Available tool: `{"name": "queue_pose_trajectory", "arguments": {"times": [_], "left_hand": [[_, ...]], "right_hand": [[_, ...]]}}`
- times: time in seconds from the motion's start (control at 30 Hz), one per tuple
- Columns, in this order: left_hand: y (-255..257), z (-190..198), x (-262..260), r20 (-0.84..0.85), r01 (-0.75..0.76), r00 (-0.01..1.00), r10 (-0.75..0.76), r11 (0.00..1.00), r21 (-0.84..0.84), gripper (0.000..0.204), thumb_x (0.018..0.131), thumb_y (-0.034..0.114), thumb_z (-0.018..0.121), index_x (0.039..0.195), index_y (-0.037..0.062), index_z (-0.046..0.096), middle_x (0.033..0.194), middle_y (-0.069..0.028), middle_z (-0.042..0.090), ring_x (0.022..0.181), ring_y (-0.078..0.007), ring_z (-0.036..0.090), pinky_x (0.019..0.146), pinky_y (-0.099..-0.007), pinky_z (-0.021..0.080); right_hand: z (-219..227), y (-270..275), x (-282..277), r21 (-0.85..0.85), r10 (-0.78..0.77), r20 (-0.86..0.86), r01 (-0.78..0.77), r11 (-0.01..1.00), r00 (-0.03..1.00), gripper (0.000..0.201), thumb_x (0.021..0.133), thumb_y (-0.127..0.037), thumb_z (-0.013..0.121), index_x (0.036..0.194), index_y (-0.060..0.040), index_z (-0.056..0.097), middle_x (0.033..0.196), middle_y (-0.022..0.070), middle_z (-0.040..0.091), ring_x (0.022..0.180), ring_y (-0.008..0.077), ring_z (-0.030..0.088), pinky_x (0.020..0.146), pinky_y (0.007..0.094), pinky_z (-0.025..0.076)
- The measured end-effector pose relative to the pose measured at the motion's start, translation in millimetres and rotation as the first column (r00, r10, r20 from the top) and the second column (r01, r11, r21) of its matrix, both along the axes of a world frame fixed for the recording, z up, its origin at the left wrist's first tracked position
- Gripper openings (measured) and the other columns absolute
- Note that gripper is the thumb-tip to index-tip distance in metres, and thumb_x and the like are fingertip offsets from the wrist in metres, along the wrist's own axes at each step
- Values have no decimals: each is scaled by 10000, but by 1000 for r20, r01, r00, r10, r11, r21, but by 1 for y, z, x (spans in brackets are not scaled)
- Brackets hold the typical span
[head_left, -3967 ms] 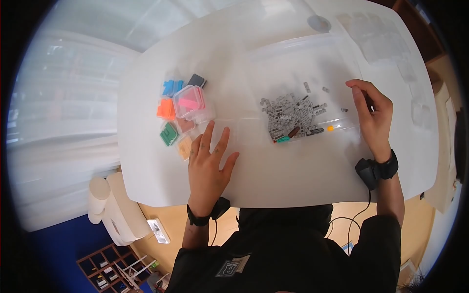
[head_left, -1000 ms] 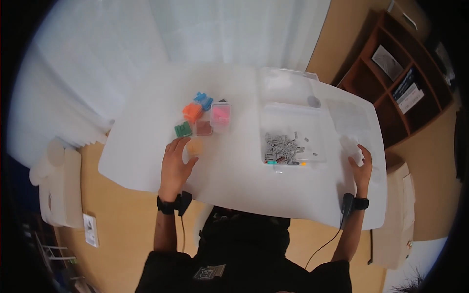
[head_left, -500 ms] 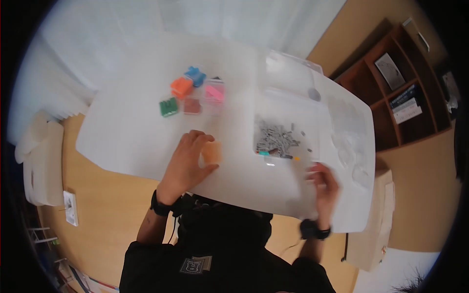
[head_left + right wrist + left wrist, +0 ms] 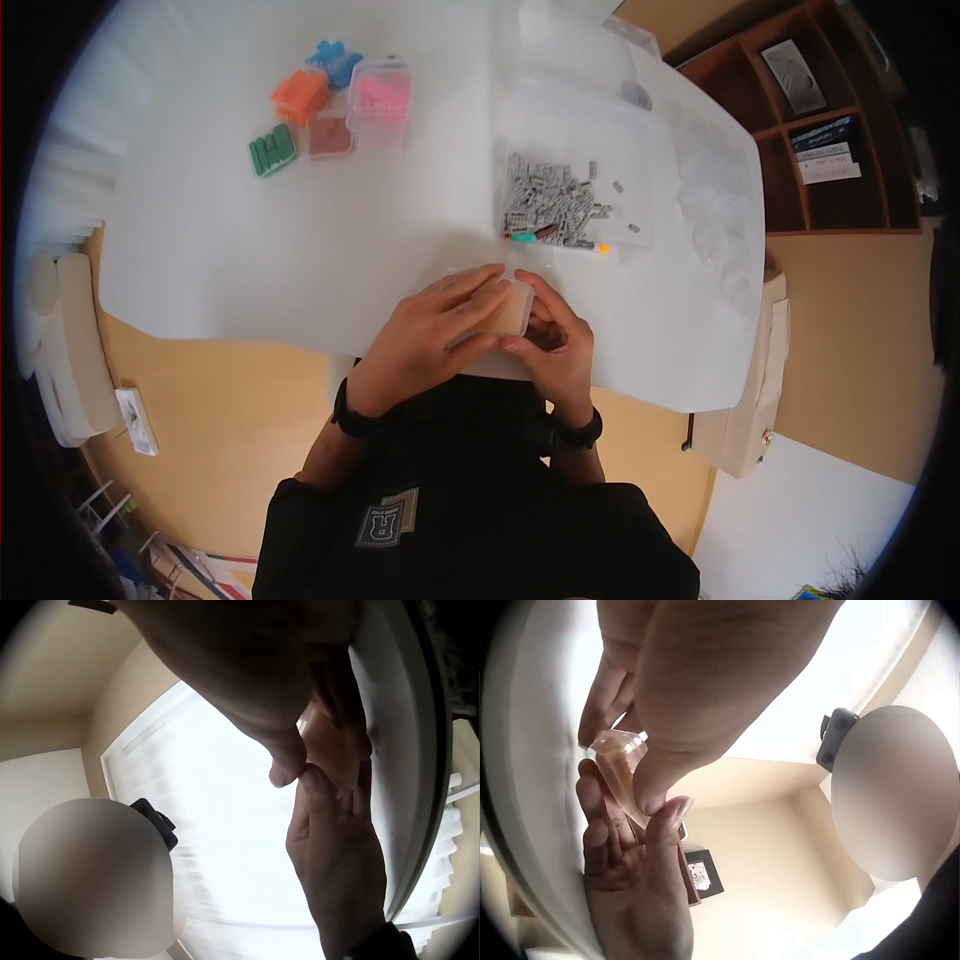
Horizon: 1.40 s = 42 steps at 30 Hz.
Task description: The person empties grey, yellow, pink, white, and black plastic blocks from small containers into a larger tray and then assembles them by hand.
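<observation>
Near the table's front edge, both hands hold a small clear plastic box [image 4: 515, 308] with pale orange contents. My left hand [image 4: 432, 328] grips it from the left, fingers over the far side and thumb at the near side. From the right, my right hand [image 4: 562, 352] pinches its other end between thumb and fingers. In the left wrist view the see-through box [image 4: 620, 759] sits between both hands' fingertips, tilted. Fingers hide part of the box [image 4: 330, 750] in the right wrist view.
At the table's back left stand small clear boxes with green [image 4: 272, 151], brown [image 4: 330, 137], orange [image 4: 300, 96], blue [image 4: 335, 63] and pink [image 4: 385, 95] contents. A wide clear bin [image 4: 630, 130] holds many grey bricks [image 4: 550, 200]. Clear plastic packaging [image 4: 715, 190] lies at the right.
My left hand has taken the pale orange box from beside the others and brought it to the front edge. My right hand has moved left from the table's right side and grips it too.
</observation>
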<state>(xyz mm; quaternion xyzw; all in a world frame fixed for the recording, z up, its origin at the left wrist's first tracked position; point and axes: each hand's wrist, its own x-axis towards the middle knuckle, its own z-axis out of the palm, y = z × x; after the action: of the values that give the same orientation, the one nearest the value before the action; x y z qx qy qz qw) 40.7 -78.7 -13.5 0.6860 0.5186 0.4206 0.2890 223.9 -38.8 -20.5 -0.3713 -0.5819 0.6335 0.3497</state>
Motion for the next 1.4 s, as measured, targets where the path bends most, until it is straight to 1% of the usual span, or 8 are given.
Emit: {"name": "queue_pose_trajectory", "arguments": {"times": [0.23, 0.4, 0.63, 0.73, 0.93, 1.13, 1.2, 1.4], "left_hand": [[0, -3, -9, 71, 57, 996, -53, 996, -63, 528, 720, 75, 721, 1224, 56, 567, 1274, -141, 545, 1096, -329, 573, 888, -369, 500], [-1, -6, -10, 144, 56, 989, -41, 993, -100, 496, 748, 86, 704, 1224, 53, 568, 1271, -147, 546, 1090, -326, 577, 889, -373, 496], [5, 1, -5, 124, -42, 991, 54, 995, -96, 430, 779, 95, 682, 1194, 44, 582, 1218, -146, 577, 1075, -313, 586, 895, -372, 483], [7, 3, -11, 201, -84, 973, 115, 984, -155, 390, 787, 78, 666, 1166, 25, 591, 1164, -143, 595, 1020, -282, 604, 868, -349, 489], [6, 3, -14, 251, -212, 930, 268, 950, -229, 258, 856, 76, 591, 1087, -36, 613, 1028, -131, 606, 798, -174, 592, 714, -277, 497], [9, 2, -7, 296, -271, 889, 349, 923, -272, 233, 862, 100, 612, 1057, -25, 621, 959, -121, 627, 745, -190, 626, 629, -265, 513], [8, 2, -8, 305, -268, 886, 350, 922, -279, 227, 869, 98, 603, 1057, -27, 622, 956, -121, 626, 740, -186, 624, 627, -264, 514], [7, -1, -8, 334, -266, 876, 347, 927, -264, 204, 892, 82, 567, 1052, -33, 621, 954, -121, 624, 728, -174, 614, 638, -254, 490]], "right_hand": [[-1, -2, -2, 19, 25, 75, -26, 999, 997, 664, 737, -29, 754, 1328, -16, 452, 1047, 158, 656, 978, 212, 642, 859, 336, 515], [0, -2, -2, 234, 17, 227, -71, 970, 974, 670, 745, -79, 759, 1334, -16, 446, 1037, 154, 659, 960, 210, 654, 836, 324, 514], [3, 1, -10, 224, -38, 140, 6, 975, 989, 595, 769, -1, 677, 1323, -12, 460, 1018, 140, 655, 905, 206, 662, 792, 306, 519], [1, -1, -13, 162, -79, 144, 55, 985, 986, 564, 768, 31, 640, 1306, -9, 476, 1047, 134, 635, 889, 202, 645, 756, 295, 526], [2, -1, -19, 440, -362, 283, 215, 872, 888, 430, 759, 102, 593, 1177, 4, 569, 1104, 144, 597, 921, 225, 612, 710, 293, 524], [0, -5, -16, 716, -418, 317, 74, 694, 851, 346, 724, 116, 614, 1053, 7, 627, 1097, 135, 585, 863, 253, 599, 683, 310, 500], [4, -4, -18, 759, -319, 330, -49, 649, 889, 343, 685, 89, 667, 1015, -1, 644, 1049, 122, 587, 820, 249, 581, 674, 312, 491], [12, 4, -34, 674, -185, 488, -233, 701, 853, 323, 625, -1, 758, 932, -7, 657, 927, 105, 584, 779, 269, 558, 665, 349, 477]]}}
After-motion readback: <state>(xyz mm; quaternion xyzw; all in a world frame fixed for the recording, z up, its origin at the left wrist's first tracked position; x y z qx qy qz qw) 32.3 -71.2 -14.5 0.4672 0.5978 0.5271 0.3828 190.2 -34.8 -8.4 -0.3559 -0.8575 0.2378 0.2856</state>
